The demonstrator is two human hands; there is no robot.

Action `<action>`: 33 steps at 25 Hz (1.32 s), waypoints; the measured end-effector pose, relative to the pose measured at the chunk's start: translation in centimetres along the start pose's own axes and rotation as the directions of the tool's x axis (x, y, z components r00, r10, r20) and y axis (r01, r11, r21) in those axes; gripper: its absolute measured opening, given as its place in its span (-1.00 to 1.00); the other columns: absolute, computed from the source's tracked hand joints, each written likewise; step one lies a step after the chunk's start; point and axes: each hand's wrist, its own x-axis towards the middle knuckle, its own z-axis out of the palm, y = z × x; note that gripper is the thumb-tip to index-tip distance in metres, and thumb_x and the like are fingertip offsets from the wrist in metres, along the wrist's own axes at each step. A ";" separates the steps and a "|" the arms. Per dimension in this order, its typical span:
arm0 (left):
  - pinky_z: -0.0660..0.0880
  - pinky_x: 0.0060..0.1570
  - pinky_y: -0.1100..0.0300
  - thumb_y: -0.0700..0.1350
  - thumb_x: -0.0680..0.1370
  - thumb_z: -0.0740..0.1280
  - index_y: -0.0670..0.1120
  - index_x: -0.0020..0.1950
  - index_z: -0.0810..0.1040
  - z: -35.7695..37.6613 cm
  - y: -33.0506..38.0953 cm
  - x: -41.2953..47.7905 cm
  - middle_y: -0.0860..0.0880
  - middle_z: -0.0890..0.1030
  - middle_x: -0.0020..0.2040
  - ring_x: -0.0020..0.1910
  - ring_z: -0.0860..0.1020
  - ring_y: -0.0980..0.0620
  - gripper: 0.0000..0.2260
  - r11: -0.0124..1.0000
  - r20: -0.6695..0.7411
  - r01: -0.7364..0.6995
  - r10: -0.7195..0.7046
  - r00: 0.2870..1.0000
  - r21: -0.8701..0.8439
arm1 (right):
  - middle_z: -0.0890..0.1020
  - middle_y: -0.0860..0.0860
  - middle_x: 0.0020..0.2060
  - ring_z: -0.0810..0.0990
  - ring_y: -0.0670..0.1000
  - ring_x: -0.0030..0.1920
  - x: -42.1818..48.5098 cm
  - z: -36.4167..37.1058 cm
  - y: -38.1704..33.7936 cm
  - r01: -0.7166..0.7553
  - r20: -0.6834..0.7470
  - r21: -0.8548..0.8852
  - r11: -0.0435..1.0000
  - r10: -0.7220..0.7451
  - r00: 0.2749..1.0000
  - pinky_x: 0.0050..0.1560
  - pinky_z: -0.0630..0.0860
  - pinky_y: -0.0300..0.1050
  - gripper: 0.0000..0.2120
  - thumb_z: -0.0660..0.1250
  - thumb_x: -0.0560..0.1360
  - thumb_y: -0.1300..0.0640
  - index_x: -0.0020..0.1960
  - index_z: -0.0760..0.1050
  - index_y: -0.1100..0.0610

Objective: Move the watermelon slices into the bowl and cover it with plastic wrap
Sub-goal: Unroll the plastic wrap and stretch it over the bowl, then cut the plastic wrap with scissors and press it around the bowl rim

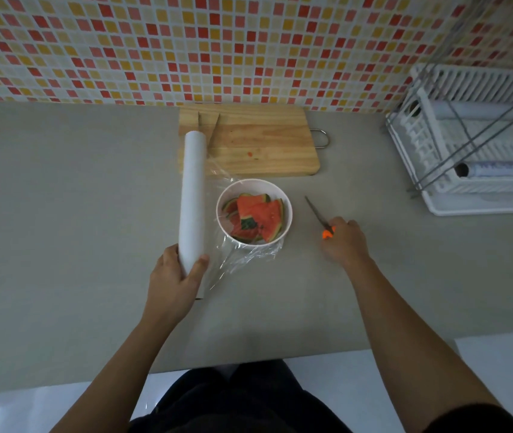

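Note:
A white bowl point(286, 210) stands mid-counter with several watermelon slices point(258, 217) inside. Clear plastic wrap point(245, 254) stretches from the roll over the bowl and bunches on the counter at its near side. My left hand point(174, 282) grips the near end of the white plastic wrap roll point(191, 198), which lies just left of the bowl and points away from me. My right hand point(344, 240) is to the right of the bowl, closed on the orange handle of a small knife point(319, 215) whose blade points away over the counter.
A wooden cutting board point(264, 142) with a metal handle lies behind the bowl, against the tiled wall. A white dish rack point(480, 145) holding rolls stands at the right. The counter's front edge point(249, 360) runs close to my body.

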 end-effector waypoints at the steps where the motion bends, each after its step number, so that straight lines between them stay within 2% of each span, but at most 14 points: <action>1: 0.36 -0.12 0.11 0.09 0.52 0.31 -0.16 0.22 0.43 0.0 0.0 0.0 -0.05 0.53 0.02 -0.05 0.49 -0.06 -0.60 1.000 0.001 -0.004 0.004 1.000 -0.006 | 0.48 0.32 0.14 0.46 0.31 0.16 0.1 0.2 0.1 -0.013 0.022 0.013 1.000 0.013 1.000 0.15 0.40 0.03 -0.63 0.24 0.47 0.19 0.26 0.41 0.19; 5: 0.41 -0.14 0.09 0.11 0.52 0.31 -0.15 0.22 0.43 -0.1 -0.2 0.0 -0.04 0.53 0.01 -0.06 0.50 -0.06 -0.59 1.000 0.007 -0.002 0.002 1.000 -0.029 | 0.55 0.28 0.15 0.47 0.27 0.18 0.5 -0.1 0.5 0.024 0.042 0.037 0.999 -0.026 0.999 0.17 0.39 0.02 -0.60 0.31 0.45 0.23 0.29 0.44 0.16; 10: 0.54 -0.07 -0.05 0.12 0.52 0.30 -0.13 0.20 0.42 -0.2 -0.3 -0.2 -0.08 0.55 0.03 -0.03 0.53 -0.10 -0.60 0.998 0.022 0.015 -0.014 1.000 -0.059 | 0.62 0.28 0.06 0.55 0.27 0.10 -0.2 -0.2 1.3 0.088 -0.052 0.116 0.989 -0.083 0.995 0.07 0.45 0.04 -0.65 0.38 0.41 0.20 0.19 0.53 0.19; 15: 0.54 -0.04 -0.08 0.11 0.50 0.33 -0.14 0.16 0.47 -0.1 -0.2 -0.3 -0.07 0.54 -0.02 -0.01 0.54 -0.12 -0.62 0.998 -0.014 -0.001 0.000 1.000 -0.064 | 0.56 0.33 0.08 0.50 0.30 0.12 0.6 0.3 1.6 0.144 0.011 -0.081 0.986 -0.144 0.990 0.06 0.39 0.05 -0.65 0.31 0.47 0.15 0.22 0.47 0.24; 17: 0.57 -0.08 -0.13 0.12 0.49 0.33 -0.13 0.15 0.47 -0.1 -0.3 -0.3 -0.07 0.54 -0.03 -0.01 0.54 -0.12 -0.62 0.996 -0.006 0.018 -0.018 1.000 -0.089 | 0.52 0.36 0.09 0.47 0.32 0.13 0.6 0.5 1.4 0.144 -0.016 -0.116 0.983 -0.147 0.989 0.07 0.36 0.07 -0.68 0.23 0.53 0.15 0.23 0.43 0.28; 19: 0.58 -0.09 -0.15 0.16 0.48 0.32 -0.11 0.14 0.47 -0.2 -0.4 -0.3 -0.07 0.54 -0.02 -0.01 0.55 -0.12 -0.60 0.993 0.008 0.033 -0.032 0.999 -0.112 | 0.49 0.38 0.08 0.46 0.34 0.09 0.3 0.2 0.5 0.155 -0.100 -0.030 0.987 -0.157 0.982 0.06 0.35 0.06 -0.69 0.14 0.57 0.17 0.26 0.39 0.28; 21: 0.58 -0.10 -0.15 0.19 0.48 0.29 -0.10 0.14 0.48 -0.3 -0.4 -0.3 -0.07 0.54 -0.01 -0.01 0.55 -0.13 -0.59 0.993 0.023 0.029 -0.027 0.999 -0.113 | 0.47 0.36 0.07 0.46 0.31 0.07 -0.2 -0.6 -0.9 0.222 -0.222 0.174 0.959 -0.181 0.958 0.02 0.34 -0.02 -0.67 0.14 0.56 0.22 0.30 0.37 0.23; 24: 0.59 -0.12 -0.15 0.18 0.50 0.28 -0.09 0.12 0.49 -0.4 -0.5 -0.2 -0.09 0.55 0.00 -0.01 0.56 -0.14 -0.62 0.992 0.037 0.017 -0.012 0.999 -0.127 | 0.56 0.18 0.04 0.53 0.15 0.04 -1.1 -2.6 -4.1 0.362 -0.354 0.442 0.821 -0.211 0.911 0.03 0.37 -0.18 -0.63 0.14 0.52 0.28 0.32 0.36 0.16; 26: 0.59 -0.11 -0.15 0.16 0.51 0.28 -0.10 0.12 0.50 -0.6 -0.4 -0.3 -0.10 0.56 0.00 -0.01 0.56 -0.13 -0.63 0.986 0.037 0.016 -0.010 0.999 -0.167 | 0.59 -0.06 -0.12 0.57 -0.08 -0.11 -2.7 -3.5 -6.9 0.422 -0.355 0.610 0.671 -0.244 0.902 -0.07 0.40 -0.37 -0.66 0.18 0.54 0.20 0.30 0.38 0.06; 27: 0.59 -0.12 -0.14 0.15 0.52 0.27 -0.11 0.12 0.51 -0.6 -0.3 -0.4 -0.10 0.56 0.00 -0.01 0.56 -0.13 -0.64 0.983 0.035 0.007 -0.001 0.999 -0.182 | 0.57 -0.14 -0.18 0.56 -0.17 -0.17 -3.8 -3.8 -8.3 0.421 -0.332 0.693 0.584 -0.260 0.907 -0.10 0.41 -0.40 -0.69 0.20 0.54 0.14 0.28 0.39 -0.01; 30: 0.62 -0.19 -0.09 0.13 0.54 0.27 -0.11 0.09 0.53 -0.8 -0.1 -0.8 -0.11 0.57 0.00 -0.01 0.56 -0.11 -0.68 0.973 0.046 0.005 0.006 0.999 -0.231 | 0.56 -0.16 -0.24 0.56 -0.29 -0.25 -6.7 -3.9 -11.7 0.358 -0.259 0.858 0.368 -0.292 0.921 -0.19 0.45 -0.42 -0.76 0.28 0.52 0.11 0.17 0.40 -0.08; 33: 0.64 -0.33 0.02 0.12 0.55 0.27 -0.10 0.11 0.52 -1.1 0.1 -0.9 -0.12 0.56 0.03 -0.02 0.57 -0.09 -0.68 0.961 0.067 0.022 -0.003 0.998 -0.274 | 0.59 -0.10 -0.25 0.58 -0.29 -0.27 -9.2 -4.2 -13.9 0.266 -0.192 0.932 0.245 -0.286 0.939 -0.26 0.44 -0.45 -0.73 0.35 0.48 0.13 0.16 0.43 0.06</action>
